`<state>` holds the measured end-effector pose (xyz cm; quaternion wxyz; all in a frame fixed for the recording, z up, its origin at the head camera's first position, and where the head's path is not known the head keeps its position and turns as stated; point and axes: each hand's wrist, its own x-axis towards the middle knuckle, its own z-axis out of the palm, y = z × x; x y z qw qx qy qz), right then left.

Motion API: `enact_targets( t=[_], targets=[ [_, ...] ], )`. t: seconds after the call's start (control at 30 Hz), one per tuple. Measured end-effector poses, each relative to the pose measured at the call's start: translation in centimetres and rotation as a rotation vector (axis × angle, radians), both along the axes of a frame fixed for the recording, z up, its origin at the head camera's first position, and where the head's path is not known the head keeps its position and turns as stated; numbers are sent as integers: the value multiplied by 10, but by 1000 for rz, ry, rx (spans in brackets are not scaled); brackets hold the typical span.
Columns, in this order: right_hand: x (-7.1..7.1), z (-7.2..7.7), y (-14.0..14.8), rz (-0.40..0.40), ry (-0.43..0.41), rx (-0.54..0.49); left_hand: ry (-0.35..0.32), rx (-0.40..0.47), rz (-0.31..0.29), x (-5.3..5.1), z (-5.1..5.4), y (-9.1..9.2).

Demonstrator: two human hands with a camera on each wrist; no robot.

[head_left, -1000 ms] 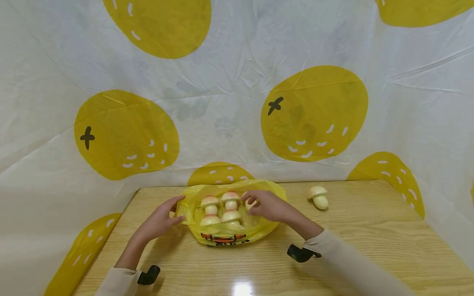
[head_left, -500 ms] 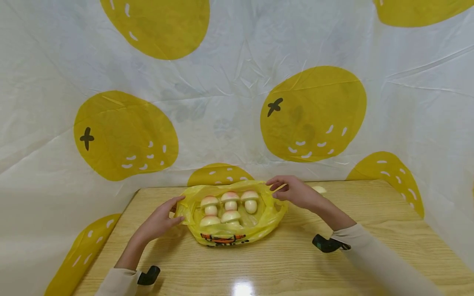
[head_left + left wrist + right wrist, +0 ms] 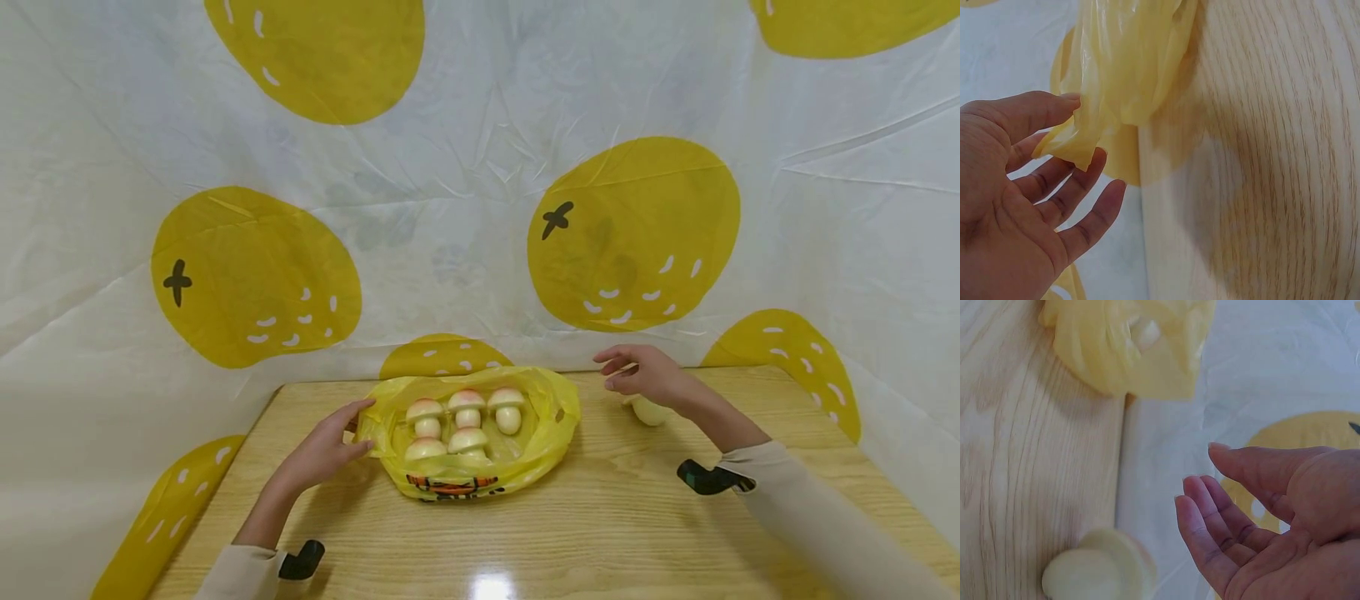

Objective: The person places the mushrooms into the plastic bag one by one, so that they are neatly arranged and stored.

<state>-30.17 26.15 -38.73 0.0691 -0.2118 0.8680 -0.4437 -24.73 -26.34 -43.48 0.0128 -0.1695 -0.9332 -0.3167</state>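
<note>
A yellow plastic bag (image 3: pixel 546 458) lies with its mouth spread on the table, several toy-like mushrooms (image 3: pixel 467 406) with pinkish caps inside it. At the bag's left edge is my left hand (image 3: pixel 321 448); in the left wrist view the plastic (image 3: pixel 1088 128) runs between its thumb and fingers, which hold it lightly. To the right of the bag, my right hand (image 3: pixel 648 373) hovers with relaxed fingers and nothing in them. Below it a single mushroom (image 3: pixel 649 412) lies on the table, its cap mostly covered by the hand in the head view; the right wrist view shows this mushroom (image 3: pixel 1085 575) blurred.
The wooden table (image 3: pixel 525 533) ends at the back against a white cloth (image 3: pixel 450 275) printed with large yellow fruit shapes. Black wrist devices (image 3: pixel 302 559) sit at both cuffs.
My right hand has let go of a mushroom in the bag's back right, left the bag and moved right to above the loose mushroom. The left hand has stayed in place.
</note>
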Motion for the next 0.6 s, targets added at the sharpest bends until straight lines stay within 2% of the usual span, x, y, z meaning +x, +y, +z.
enact_targets(
  t=[0.3,0.6],
  targets=[
    [-3,-1,27,-35,27,14,-13,4,9,0,2,2],
    [-4,-5,45,-65,79,111,-7,-4,6,0,2,2]
  ],
)
